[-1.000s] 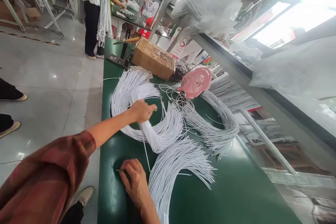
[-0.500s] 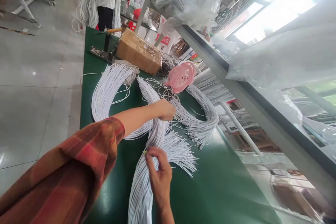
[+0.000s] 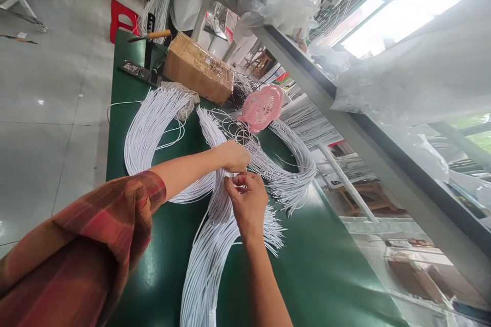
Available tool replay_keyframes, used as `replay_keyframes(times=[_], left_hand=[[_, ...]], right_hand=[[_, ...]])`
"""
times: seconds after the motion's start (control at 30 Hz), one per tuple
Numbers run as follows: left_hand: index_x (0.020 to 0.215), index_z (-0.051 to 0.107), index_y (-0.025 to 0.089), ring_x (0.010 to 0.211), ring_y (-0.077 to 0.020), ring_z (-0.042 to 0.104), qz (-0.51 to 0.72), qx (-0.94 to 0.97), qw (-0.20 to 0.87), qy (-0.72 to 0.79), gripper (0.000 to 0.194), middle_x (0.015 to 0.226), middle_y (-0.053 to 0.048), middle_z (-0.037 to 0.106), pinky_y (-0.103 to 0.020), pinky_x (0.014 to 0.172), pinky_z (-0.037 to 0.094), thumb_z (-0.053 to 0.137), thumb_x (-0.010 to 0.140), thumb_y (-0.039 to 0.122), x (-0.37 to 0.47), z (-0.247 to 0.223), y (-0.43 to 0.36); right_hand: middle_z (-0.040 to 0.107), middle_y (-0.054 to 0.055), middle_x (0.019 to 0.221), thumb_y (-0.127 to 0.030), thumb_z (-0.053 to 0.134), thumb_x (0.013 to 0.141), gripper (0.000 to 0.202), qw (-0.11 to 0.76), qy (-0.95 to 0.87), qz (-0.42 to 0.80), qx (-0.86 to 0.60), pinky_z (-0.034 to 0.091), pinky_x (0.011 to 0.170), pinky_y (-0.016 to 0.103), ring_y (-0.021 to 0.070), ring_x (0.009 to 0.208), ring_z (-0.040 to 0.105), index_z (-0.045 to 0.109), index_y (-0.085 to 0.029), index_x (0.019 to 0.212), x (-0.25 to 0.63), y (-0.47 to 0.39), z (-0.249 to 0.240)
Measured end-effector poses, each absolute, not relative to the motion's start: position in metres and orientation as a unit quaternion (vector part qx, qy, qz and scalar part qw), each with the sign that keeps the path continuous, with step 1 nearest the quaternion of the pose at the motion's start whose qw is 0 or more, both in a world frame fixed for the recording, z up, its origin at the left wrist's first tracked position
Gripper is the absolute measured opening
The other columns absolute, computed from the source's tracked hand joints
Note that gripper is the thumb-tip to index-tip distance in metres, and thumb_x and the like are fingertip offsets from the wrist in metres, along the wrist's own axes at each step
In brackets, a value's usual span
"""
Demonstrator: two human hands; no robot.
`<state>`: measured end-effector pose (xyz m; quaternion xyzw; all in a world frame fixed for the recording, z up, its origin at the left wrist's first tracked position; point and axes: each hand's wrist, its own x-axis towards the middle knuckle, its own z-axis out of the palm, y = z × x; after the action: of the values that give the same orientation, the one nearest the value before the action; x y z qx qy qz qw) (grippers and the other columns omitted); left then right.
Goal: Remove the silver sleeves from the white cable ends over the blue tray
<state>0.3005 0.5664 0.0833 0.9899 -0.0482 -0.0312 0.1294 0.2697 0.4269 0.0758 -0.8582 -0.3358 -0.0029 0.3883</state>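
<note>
Reaching in from the left, my left hand (image 3: 235, 156) is curled closed over the upper part of a bundle of white wires (image 3: 220, 204). My right hand (image 3: 250, 203) is just below it, thumb and fingers bent together in a pinch. Whatever small thing is in that pinch is hidden by the fingers. Below both hands the wires spread in a long sheaf (image 3: 201, 276) toward the bottom edge. Cut wire ends (image 3: 274, 232) fan out to the right of my right hand.
A second white wire bundle (image 3: 143, 130) curves on the green table (image 3: 307, 271) at left, another (image 3: 295, 179) at right. Behind are a cardboard box (image 3: 199, 69), a pink plastic piece (image 3: 263, 107) and a wooden-handled tool (image 3: 157, 34). A metal shelf rail (image 3: 372, 143) slants along the right.
My right hand has moved up from the lower wires to beside my left hand. My left hand stays on the bundle. The view has shifted slightly, and a red stool now shows at the back.
</note>
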Motion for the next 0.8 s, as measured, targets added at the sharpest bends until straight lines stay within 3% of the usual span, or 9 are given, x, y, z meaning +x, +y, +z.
replay_keyframes(times=[0.1,0.2,0.3,0.37,0.47,0.63,0.73,0.8], left_hand=[[0.101,0.067,0.019,0.093,-0.0268,0.061,-0.025,0.989,0.137,-0.041,0.031,0.104,-0.012,0.067,-0.036,0.076,0.045,0.043,0.083,0.023,0.299,0.082,0.567],[0.104,0.066,0.019,0.092,-0.0271,0.062,-0.016,0.988,0.148,-0.037,0.033,0.104,-0.013,0.067,-0.037,0.075,0.045,0.041,0.083,0.022,0.295,0.082,0.568],[0.106,0.066,0.020,0.095,-0.0271,0.061,-0.010,0.987,0.156,-0.037,0.033,0.107,-0.013,0.066,-0.037,0.076,0.044,0.041,0.083,0.022,0.290,0.082,0.570],[0.105,0.066,0.020,0.096,-0.0260,0.061,-0.009,0.986,0.161,-0.036,0.033,0.107,-0.012,0.066,-0.036,0.078,0.044,0.043,0.082,0.021,0.287,0.083,0.571],[0.102,0.067,0.021,0.096,-0.0247,0.061,-0.005,0.984,0.174,-0.030,0.031,0.106,-0.010,0.067,-0.035,0.078,0.043,0.045,0.081,0.020,0.285,0.084,0.570],[0.101,0.067,0.023,0.093,-0.0241,0.061,0.017,0.975,0.222,-0.008,0.029,0.102,-0.008,0.069,-0.033,0.079,0.043,0.046,0.081,0.021,0.284,0.080,0.576],[0.112,0.061,0.024,0.091,-0.0210,0.061,0.055,0.964,0.259,0.030,0.035,0.092,-0.005,0.070,-0.032,0.078,0.043,0.036,0.087,0.026,0.265,0.071,0.589],[0.119,0.055,0.020,0.083,-0.0167,0.062,0.105,0.928,0.353,0.058,0.042,0.081,-0.004,0.068,-0.028,0.075,0.044,0.025,0.091,0.028,0.239,0.063,0.599]], right_hand=[[0.053,0.001,0.073,-0.037,0.071,0.063,0.026,0.401,-0.275,0.048,-0.873,0.040,0.060,0.029,0.0151,0.066,0.049,0.054,-0.017,0.068,0.278,0.427,0.075],[0.056,0.000,0.077,-0.042,0.077,0.052,0.046,0.502,-0.153,0.212,-0.824,0.041,0.057,0.028,0.0149,0.065,0.052,0.053,-0.018,0.082,0.286,0.426,0.065],[0.060,0.002,0.082,-0.046,0.074,0.055,0.049,0.586,-0.082,0.391,-0.705,0.044,0.058,0.029,0.0172,0.070,0.056,0.055,-0.019,0.090,0.288,0.426,0.053],[0.064,0.005,0.086,-0.053,0.068,0.060,0.050,0.607,-0.081,0.438,-0.659,0.046,0.060,0.032,0.0203,0.074,0.058,0.057,-0.018,0.094,0.285,0.426,0.050],[0.066,0.007,0.090,-0.057,0.063,0.064,0.051,0.608,-0.114,0.418,-0.665,0.047,0.063,0.033,0.0225,0.079,0.059,0.059,-0.016,0.095,0.279,0.430,0.050],[0.065,0.004,0.090,-0.041,0.065,0.070,0.037,0.588,-0.213,0.314,-0.714,0.046,0.074,0.032,0.0197,0.082,0.058,0.057,-0.015,0.095,0.267,0.441,0.044],[0.063,0.006,0.100,-0.041,0.066,0.070,0.048,0.573,-0.231,0.321,-0.718,0.046,0.078,0.033,0.0201,0.089,0.057,0.053,-0.016,0.109,0.259,0.440,0.039],[0.059,0.009,0.111,-0.042,0.067,0.070,0.057,0.564,-0.241,0.308,-0.727,0.044,0.082,0.033,0.0200,0.097,0.054,0.049,-0.017,0.118,0.254,0.435,0.040]])
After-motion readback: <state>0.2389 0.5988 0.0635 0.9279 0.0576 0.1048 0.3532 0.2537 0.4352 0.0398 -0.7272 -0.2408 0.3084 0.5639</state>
